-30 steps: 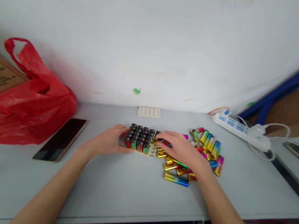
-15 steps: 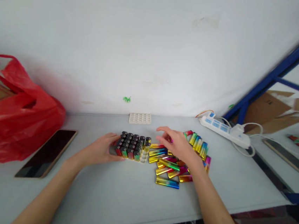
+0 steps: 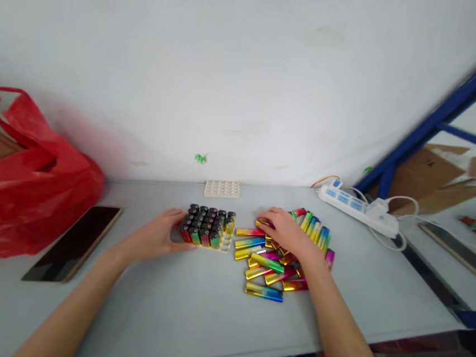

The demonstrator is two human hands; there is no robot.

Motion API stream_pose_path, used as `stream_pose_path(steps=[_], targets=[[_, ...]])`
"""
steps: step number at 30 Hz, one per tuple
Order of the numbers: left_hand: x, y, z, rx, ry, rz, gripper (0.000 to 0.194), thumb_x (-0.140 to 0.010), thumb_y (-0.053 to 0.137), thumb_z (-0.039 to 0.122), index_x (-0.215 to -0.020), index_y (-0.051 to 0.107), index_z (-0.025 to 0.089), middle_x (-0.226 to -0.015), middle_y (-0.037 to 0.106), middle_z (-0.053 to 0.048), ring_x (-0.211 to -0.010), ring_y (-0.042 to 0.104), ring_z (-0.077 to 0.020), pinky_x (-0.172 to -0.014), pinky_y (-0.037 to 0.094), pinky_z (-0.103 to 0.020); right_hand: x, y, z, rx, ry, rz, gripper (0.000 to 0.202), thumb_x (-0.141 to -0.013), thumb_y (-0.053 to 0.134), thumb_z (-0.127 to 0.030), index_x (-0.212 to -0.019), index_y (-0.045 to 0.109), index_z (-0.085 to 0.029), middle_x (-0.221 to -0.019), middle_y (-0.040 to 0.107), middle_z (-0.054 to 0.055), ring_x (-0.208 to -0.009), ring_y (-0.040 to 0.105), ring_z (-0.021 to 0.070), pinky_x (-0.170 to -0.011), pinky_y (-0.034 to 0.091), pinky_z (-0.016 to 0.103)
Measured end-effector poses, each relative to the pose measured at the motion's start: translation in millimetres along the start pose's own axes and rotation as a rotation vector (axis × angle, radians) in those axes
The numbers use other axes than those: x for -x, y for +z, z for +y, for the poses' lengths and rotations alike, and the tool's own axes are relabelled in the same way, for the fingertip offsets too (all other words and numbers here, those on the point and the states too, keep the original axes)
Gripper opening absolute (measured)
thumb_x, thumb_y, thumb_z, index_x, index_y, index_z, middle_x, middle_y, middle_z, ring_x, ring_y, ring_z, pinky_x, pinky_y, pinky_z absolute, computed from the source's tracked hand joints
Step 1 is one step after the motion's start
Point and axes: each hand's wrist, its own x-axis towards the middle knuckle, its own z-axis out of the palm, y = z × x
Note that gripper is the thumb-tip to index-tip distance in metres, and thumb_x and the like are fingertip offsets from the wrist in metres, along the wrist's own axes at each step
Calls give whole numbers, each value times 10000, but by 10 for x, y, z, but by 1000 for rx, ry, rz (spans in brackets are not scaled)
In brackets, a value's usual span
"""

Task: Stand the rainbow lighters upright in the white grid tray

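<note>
The left hand [image 3: 157, 237] is resting on the pale grey table [image 3: 192, 309], its fingers curled against the left side of a white plastic tray [image 3: 208, 234] packed with upright black-capped lighters; the grip looks loose, steadying rather than clamping. The right hand [image 3: 284, 232] is lying palm-down over a loose heap of shiny rainbow-and-gold metallic lighters [image 3: 267, 262], fingertips bent onto one at the heap's far left edge; whether it is pinching that lighter is hard to tell. The heap is sitting just right of the tray. A red plastic bag [image 3: 27, 180] and a dark flat phone [image 3: 74, 243] are lying well to the left.
</note>
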Motion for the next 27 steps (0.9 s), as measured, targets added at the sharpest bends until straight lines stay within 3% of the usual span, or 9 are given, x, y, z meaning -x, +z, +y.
stream_pose_path(steps=[3, 6, 9, 12, 15, 17, 19, 23, 27], targets=[[-6, 21, -18, -14, -19, -4, 470, -788, 822, 611, -1031, 746, 216, -1151, 774, -133, -1077, 708, -361, -986, 604, -488, -17, 41, 8, -57, -2, 65, 158, -1066, 656, -230, -1140, 791, -192, -1107, 725, 103, -1024, 708, 233, -992, 538, 370], [-32, 52, -4, -28, -17, 34, 504, -783, 810, 611, -1082, 735, 213, -1211, 764, -136, -1134, 706, -365, -1045, 595, -497, -46, 49, -3, -192, 2, 239, 193, -1081, 598, -219, -1200, 749, -204, -1169, 680, 97, -955, 724, 201, -972, 562, 359], [-70, 81, 23, -74, -21, 65, 553, -726, 846, 622, -1064, 726, 202, -1174, 760, -128, -1138, 703, -377, -1030, 602, -488, -87, 37, -38, -408, 34, 387, 231, -1077, 597, -324, -1234, 719, -206, -1177, 690, 85, -714, 690, 141, -804, 590, 332], [-107, 82, 54, -88, -13, 83, 622, -696, 859, 640, -1110, 726, 195, -1158, 761, -103, -1144, 700, -368, -1029, 596, -468, -152, 45, -76, -691, 151, 539, 382, -963, 731, -489, -1223, 668, -217, -1033, 737, 27, -542, 573, 103, -582, 508, 281], [-153, 55, 79, -97, -3, 93, 623, -715, 837, 628, -1121, 731, 167, -1150, 770, -97, -1131, 707, -353, -1035, 584, -447, -228, 83, -107, -1008, 280, 699, 557, -753, 879, -572, -1084, 591, -228, -881, 734, -10, -600, 587, 124, -569, 466, 258], [-211, 37, 81, -104, -8, 92, 625, -700, 838, 659, -1065, 735, 163, -1111, 777, -97, -1087, 717, -350, -1000, 594, -441, -264, 112, -130, -1182, 334, 694, 621, -642, 932, -575, -1003, 558, -235, -853, 729, -12, -644, 595, 128, -593, 463, 252], [-296, 28, 66, -113, -18, 90, 655, -655, 848, 724, -995, 733, 177, -1052, 780, -96, -1027, 721, -345, -954, 606, -443, -277, 135, -162, -1271, 356, 627, 633, -612, 937, -593, -980, 573, -228, -859, 738, 1, -644, 579, 123, -598, 456, 253], [-487, 49, -4, -122, -29, 94, 687, -579, 861, 784, -933, 729, 210, -995, 774, -97, -983, 712, -344, -939, 600, -458, -250, 140, -265, -1296, 354, 529, 575, -727, 842, -684, -990, 639, -215, -850, 761, 30, -658, 572, 139, -583, 432, 257], [-556, 119, -101, -107, -17, 100, 714, -566, 881, 765, -997, 750, 211, -1019, 762, -124, -999, 704, -369, -938, 593, -494, -212, 99, -385, -1321, 355, 425, 533, -784, 805, -707, -967, 650, -231, -788, 697, -6, -706, 598, 157, -607, 451, 258]])
